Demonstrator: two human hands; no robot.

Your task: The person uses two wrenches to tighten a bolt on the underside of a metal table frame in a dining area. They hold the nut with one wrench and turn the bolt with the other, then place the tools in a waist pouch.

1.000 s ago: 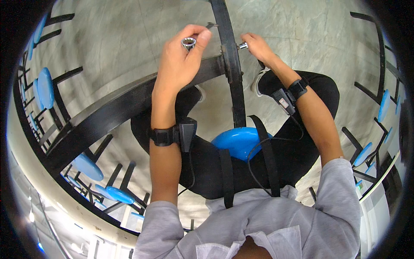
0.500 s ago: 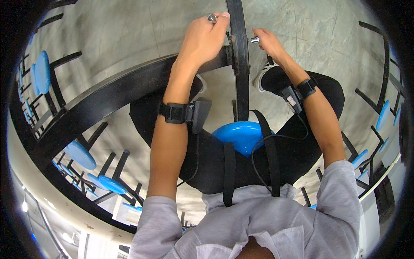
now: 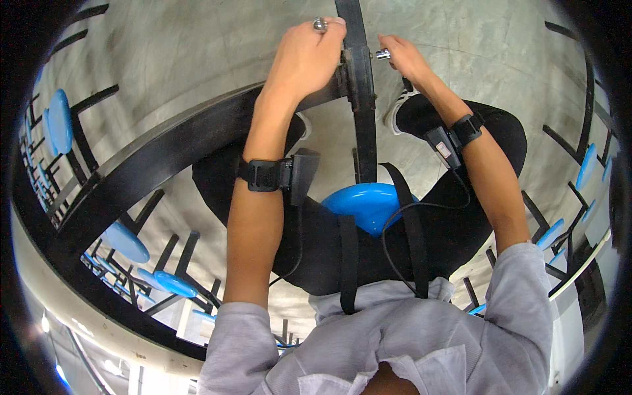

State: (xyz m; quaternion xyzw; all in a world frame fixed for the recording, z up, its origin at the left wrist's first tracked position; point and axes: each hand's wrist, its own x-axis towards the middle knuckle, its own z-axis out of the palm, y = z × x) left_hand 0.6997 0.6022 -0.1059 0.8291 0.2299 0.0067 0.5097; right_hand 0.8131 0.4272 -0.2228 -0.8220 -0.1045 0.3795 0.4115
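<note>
Silver tool [image 3: 320,25], one, gripped by left hand [image 3: 297,60], one silver cylinder [image 3: 383,54] gripped by right hand [image 3: 407,60], one black beam [image 3: 364,128].

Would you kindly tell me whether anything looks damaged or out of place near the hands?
Nothing clearly stands out: the left hand holds a silver-ended tool, the right hand a silver cylinder, either side of the black bar, which shows no obvious damage.

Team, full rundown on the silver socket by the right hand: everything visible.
The silver socket is a short, shiny cylinder that looks like metal. It lies roughly crosswise in the picture, the right hand's fingers around its right end, its left end pointing toward the black beam. Contact there is too small to tell.
</note>
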